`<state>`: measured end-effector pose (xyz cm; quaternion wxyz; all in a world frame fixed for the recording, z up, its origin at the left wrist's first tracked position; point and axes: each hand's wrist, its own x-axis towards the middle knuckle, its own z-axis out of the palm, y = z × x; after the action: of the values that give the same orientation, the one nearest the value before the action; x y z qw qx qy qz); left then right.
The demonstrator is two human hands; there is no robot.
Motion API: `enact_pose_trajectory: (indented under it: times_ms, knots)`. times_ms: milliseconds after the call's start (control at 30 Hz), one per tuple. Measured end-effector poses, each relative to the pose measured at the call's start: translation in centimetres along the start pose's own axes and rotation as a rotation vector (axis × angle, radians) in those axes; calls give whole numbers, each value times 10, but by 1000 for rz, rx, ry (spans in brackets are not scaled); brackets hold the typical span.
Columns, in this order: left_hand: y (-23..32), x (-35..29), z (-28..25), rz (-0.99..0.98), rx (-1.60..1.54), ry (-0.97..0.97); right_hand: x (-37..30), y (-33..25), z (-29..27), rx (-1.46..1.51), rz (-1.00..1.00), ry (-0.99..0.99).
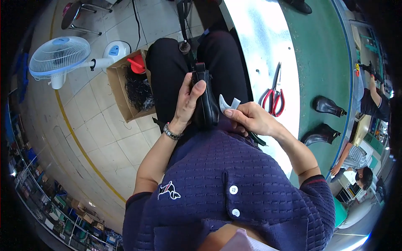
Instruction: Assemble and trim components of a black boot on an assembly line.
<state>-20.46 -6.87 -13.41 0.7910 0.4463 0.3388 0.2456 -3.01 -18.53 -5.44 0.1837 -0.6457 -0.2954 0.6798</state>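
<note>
A black leather boot (pixel 206 100) lies lengthwise over my lap, between my thighs. My left hand (pixel 187 101) is closed around its left side, with the thumb pressed on the leather. Just to the right of the boot, my right hand (pixel 252 118) pinches a small pale grey piece with a curved, hook-like end (pixel 226 103); its exact kind does not show. The curved end points toward the boot, with a small gap between them. Part of a dark green and black strip (pixel 257 139) sticks out below the right hand; whether the hand holds it is hidden.
Red-handled scissors (pixel 274 98) lie on the shiny metal table (pixel 268 37) at my right. Beyond it, more black boots (pixel 328 105) rest on a green surface (pixel 318 54). A cardboard box (pixel 118 94) of black scraps and a fan (pixel 60 54) stand left. Co-workers are far right.
</note>
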Motion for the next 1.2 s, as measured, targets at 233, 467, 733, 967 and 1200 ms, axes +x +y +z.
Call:
enact_pose_trajectory:
  times_ms: [233,467,733,967,1200]
  knots:
    - [-29,15,-36,-353,-409,-344,12,42,-34,-572,-82,656]
    - [-14,23,-1,-373,-197,-321,24,104,-56,-709,-62,930]
    - [47,47,35,-45,-87,-517,24,80,-50,-688,-313,989]
    - [65,60,70,-125,-95,-698,49,47,-34,-429,-879,627]
    - [56,97,77,19,-299,-509,18,58,-28,298,-647,339]
